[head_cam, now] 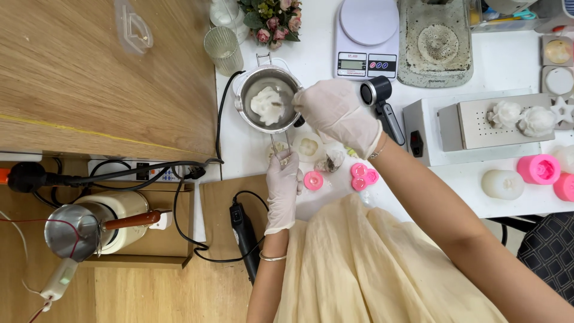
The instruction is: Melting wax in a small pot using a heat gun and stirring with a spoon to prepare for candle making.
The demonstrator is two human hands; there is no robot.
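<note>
Your left hand [283, 191] and right hand [336, 113] are both covered in thin, whitish disposable gloves that end at the wrists. You wear a slim metal bangle [272, 257] on the left wrist and a fine bracelet [378, 149] on the right. Your forearms are unsleeved, and a pale cream pleated garment [365, 263] drapes over your lap.

Two gloved hands, one metal pot [267, 98], one ribbed glass [223, 49], one kitchen scale [366, 37], two white flower candles [506, 112], four pink moulds [538, 168], one pouring pitcher [72, 232].
</note>
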